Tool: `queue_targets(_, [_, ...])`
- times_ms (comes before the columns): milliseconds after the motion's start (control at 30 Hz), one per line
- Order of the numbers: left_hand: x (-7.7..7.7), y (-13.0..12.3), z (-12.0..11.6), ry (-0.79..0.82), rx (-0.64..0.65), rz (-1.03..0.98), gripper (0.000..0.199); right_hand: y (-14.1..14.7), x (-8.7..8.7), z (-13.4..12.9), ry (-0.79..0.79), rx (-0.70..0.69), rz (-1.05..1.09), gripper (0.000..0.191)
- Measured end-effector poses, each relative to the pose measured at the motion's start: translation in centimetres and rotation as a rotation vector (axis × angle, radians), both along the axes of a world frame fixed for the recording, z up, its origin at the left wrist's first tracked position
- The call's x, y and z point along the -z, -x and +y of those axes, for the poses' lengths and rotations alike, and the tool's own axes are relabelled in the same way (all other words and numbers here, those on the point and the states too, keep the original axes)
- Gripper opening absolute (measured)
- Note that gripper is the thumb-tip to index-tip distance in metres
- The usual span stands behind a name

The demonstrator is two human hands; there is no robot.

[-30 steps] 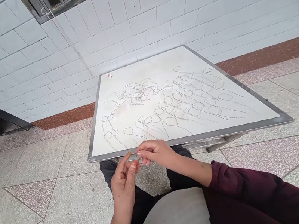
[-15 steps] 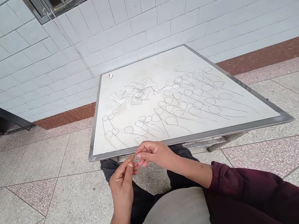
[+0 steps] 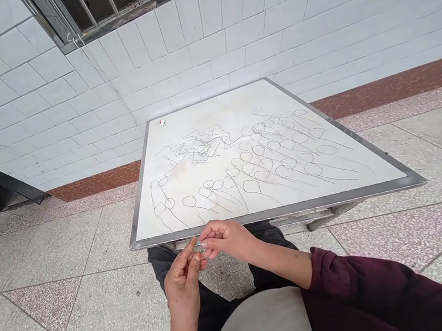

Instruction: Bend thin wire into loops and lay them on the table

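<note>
Head view: left hand (image 3: 182, 283), right hand (image 3: 226, 240) together, pinching thin wire (image 3: 199, 249); wire shapes (image 3: 254, 163) on steel-edged surface (image 3: 270, 212) just ahead.

Thin silvery wire piece (image 3: 200, 248), small and bent, partly hidden, pinched between left hand (image 3: 182, 283) and right hand (image 3: 228, 240) just off the near edge. Many similar wire loops with long tails (image 3: 270, 160) lie flat on a steel-edged white board (image 3: 270, 212), with tangled zigzag wire (image 3: 201, 145) beyond them.
</note>
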State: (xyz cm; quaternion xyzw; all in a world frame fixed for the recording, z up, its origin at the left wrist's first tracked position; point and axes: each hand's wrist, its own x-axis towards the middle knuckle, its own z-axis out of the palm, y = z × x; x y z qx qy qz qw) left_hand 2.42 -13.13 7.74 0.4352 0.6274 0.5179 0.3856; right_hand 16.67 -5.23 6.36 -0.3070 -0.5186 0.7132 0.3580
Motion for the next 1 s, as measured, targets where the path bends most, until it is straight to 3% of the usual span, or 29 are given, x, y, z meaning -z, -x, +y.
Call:
queue_targets(267, [-0.1, -0.2, 0.0, 0.016, 0.084, -0.015, 0.055, 0.0, 0.2, 0.2, 0.004, -0.023, -0.021, 0.031])
queue_targets(433, [-0.7, -0.8, 0.1, -0.027, 0.047, -0.076, 0.064, -0.7, 0.1, 0.3, -0.246, -0.005, -0.142, 0.025])
queue_targets(633, [-0.7, -0.9, 0.4, -0.105, -0.108, -0.093, 0.058, -0.6, 0.3, -0.8, -0.538, -0.132, -0.411, 0.014])
queue_targets(1000, [-0.1, -0.5, 1.1, -0.186, -0.284, -0.138, 0.059, 0.7, 1.6, -2.0, -0.892, -0.127, -0.695, 0.021])
